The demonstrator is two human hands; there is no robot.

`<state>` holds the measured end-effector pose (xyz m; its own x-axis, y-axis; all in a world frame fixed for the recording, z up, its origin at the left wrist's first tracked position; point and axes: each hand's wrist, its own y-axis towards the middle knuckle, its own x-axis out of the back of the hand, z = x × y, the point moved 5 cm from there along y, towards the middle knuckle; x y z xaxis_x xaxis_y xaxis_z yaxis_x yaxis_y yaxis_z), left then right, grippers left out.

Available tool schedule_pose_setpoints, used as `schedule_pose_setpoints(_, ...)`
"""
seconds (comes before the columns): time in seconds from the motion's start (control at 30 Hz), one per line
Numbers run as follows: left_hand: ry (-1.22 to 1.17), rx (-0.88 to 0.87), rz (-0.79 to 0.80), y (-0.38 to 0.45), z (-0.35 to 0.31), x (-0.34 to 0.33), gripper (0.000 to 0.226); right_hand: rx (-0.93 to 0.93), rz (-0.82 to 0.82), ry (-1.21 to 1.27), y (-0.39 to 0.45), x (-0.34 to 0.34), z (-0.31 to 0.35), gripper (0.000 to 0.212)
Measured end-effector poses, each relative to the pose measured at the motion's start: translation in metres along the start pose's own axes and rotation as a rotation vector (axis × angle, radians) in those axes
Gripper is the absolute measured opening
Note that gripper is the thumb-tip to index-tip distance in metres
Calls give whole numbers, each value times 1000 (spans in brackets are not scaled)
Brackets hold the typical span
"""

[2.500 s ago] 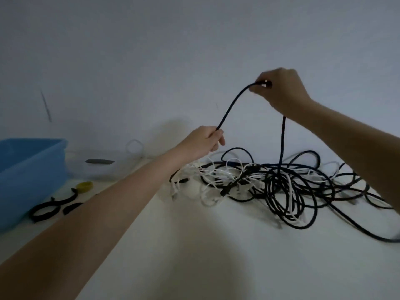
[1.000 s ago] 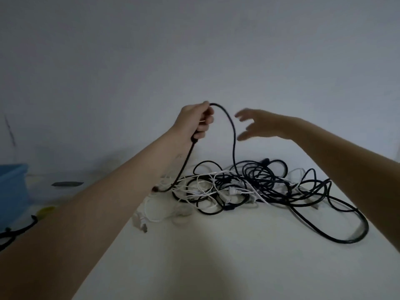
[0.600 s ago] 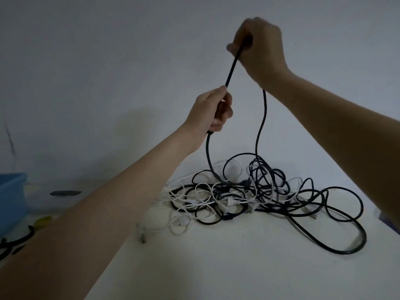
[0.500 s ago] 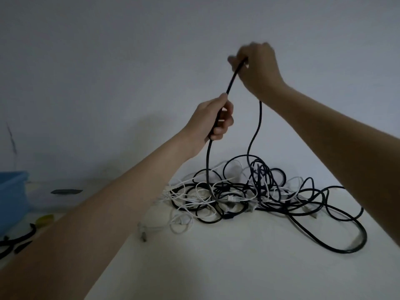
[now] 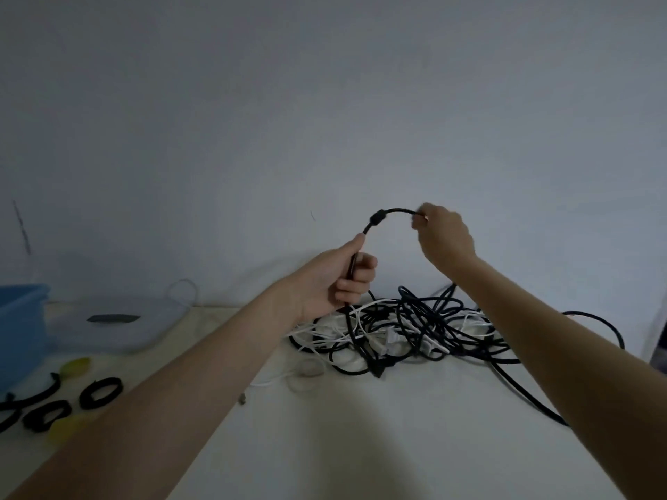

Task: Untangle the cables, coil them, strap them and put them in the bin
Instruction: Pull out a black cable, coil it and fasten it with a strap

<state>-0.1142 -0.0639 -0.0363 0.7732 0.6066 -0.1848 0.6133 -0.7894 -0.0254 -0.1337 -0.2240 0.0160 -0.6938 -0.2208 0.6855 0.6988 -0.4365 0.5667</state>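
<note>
A tangle of black and white cables (image 5: 408,330) lies on the white table against the wall. My left hand (image 5: 337,279) grips a black cable (image 5: 391,212) that rises from the pile. The cable arcs up past a thick bead to my right hand (image 5: 442,234), which pinches its far end above the pile. A long black loop (image 5: 523,395) trails out of the tangle to the right. The blue bin (image 5: 21,330) stands at the far left edge. Black straps (image 5: 101,391) lie in loops in front of the bin.
A translucent lid (image 5: 119,326) with a dark label lies flat beside the bin. Yellow rolls (image 5: 76,367) sit among the straps. The wall rises right behind the pile. The table's right edge (image 5: 649,359) shows past my right forearm.
Both hands have come down from a high pull. My right hand has dropped from well above my left to about level with it, so the black cable now arcs between them.
</note>
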Motion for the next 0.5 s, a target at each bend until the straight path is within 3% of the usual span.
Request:
schedule_pose_setpoints(0.1,-144,-64,55,4,-13,-6,37,-80,213,-91,-11,-30,-23,31)
schedule_pose_setpoints(0.27,-356,-234,-101,14,-32,0,32,179,629,-155,-52,-77,2,36)
schedule_pose_setpoints(0.37,-487,-304,-230,17,-39,16,38,261,718,-118,-60,-74,13,19)
schedule_pose_setpoints(0.5,-538,-466,-434,11,-66,51,48,182,789,203,-63,-66,8,7)
